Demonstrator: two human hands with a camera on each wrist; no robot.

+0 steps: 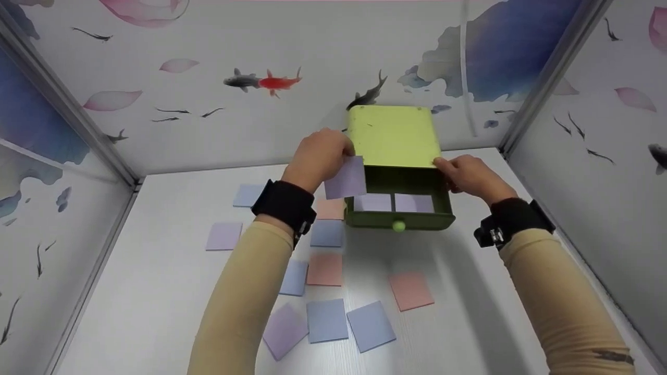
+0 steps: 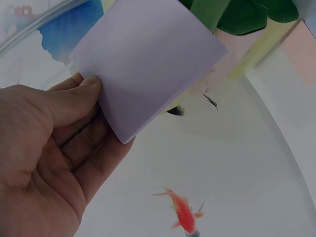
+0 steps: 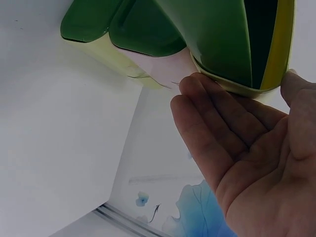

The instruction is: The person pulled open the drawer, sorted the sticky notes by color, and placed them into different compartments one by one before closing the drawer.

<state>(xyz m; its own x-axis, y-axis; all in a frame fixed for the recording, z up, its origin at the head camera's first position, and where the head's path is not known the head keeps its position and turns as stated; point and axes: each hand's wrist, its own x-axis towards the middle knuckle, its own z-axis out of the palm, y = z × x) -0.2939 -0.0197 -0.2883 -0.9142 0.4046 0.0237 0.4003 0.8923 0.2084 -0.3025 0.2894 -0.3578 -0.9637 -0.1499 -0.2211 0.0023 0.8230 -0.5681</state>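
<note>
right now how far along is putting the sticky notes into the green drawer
Early on. Done: the drawer is pulled open and two lilac notes lie inside. In hand: the left hand pinches another lilac note beside the drawer, while the right hand rests against the box. Left: about eleven notes, pink, blue and lilac, are scattered on the table.

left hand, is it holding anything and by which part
Yes: the left hand pinches a lilac paper square by its lower left edge, thumb on top, beside the open drawer.
</note>
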